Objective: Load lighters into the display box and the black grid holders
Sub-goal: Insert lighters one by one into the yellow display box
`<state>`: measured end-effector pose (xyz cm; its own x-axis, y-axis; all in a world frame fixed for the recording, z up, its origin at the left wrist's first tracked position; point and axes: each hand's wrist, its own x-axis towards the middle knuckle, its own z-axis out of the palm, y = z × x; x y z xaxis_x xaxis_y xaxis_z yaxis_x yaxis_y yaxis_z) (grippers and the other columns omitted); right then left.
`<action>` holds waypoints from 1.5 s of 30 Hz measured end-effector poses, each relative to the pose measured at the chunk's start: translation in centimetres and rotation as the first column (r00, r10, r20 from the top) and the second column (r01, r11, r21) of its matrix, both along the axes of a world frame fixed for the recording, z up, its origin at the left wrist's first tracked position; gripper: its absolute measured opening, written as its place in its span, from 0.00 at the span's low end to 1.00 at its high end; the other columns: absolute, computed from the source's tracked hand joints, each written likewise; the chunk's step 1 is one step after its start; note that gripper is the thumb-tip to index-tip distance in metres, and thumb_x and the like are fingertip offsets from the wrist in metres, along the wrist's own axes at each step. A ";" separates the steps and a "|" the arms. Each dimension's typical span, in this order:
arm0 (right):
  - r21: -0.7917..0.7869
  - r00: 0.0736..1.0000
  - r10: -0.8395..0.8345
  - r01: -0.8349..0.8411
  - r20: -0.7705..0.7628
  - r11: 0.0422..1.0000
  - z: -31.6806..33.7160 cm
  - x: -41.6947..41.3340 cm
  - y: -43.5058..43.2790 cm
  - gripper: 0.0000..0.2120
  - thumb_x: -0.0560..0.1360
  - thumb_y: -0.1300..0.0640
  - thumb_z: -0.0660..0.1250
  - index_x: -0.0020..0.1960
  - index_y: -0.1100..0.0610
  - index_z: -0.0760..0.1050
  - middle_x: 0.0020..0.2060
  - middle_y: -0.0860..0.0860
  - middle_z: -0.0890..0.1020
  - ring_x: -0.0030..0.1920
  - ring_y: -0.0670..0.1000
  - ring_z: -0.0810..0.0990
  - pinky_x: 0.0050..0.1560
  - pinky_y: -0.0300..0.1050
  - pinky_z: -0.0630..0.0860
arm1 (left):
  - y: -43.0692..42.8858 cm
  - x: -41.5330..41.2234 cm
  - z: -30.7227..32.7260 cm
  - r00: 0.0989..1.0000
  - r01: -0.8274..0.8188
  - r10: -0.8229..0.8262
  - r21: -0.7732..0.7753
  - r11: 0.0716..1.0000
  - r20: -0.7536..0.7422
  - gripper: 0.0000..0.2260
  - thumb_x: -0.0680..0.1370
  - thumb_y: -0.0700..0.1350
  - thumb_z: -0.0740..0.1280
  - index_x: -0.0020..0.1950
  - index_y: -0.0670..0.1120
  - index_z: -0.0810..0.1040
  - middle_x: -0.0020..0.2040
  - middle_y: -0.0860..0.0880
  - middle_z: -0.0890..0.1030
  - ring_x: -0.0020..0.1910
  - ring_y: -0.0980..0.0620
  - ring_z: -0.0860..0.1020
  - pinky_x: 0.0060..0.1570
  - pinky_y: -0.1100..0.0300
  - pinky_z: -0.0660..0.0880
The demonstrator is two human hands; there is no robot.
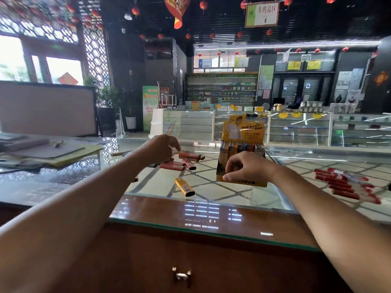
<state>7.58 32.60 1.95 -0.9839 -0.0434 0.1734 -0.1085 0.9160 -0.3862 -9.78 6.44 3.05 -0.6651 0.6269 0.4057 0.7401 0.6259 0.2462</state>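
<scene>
Though partly hiding the display box (241,182), right hand (243,167) gripping it; left hand (163,148) loosely curled, contents unclear.

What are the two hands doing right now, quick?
Left hand: fingers curled above the loose red lighters; whether it holds one cannot be told.
Right hand: gripping the front of the yellow display box.
</scene>
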 end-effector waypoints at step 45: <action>-0.104 0.998 0.041 -0.037 0.037 0.994 -0.6 -1.2 0.9 0.12 0.73 0.44 0.77 0.51 0.48 0.80 0.44 0.45 0.81 0.45 0.44 0.78 0.43 0.39 0.72 | 6.5 0.8 1.0 0.985 0.077 -0.165 -0.749 0.658 -0.044 0.29 0.77 0.36 0.72 0.75 0.48 0.67 0.64 0.43 0.76 0.56 0.48 0.75 0.41 0.60 0.69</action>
<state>6.33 33.47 1.35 -0.9879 -0.0661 0.1400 -0.1264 0.8663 -0.4833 -8.98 12.92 4.04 -0.5450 0.8206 -0.1718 0.8149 0.4703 -0.3387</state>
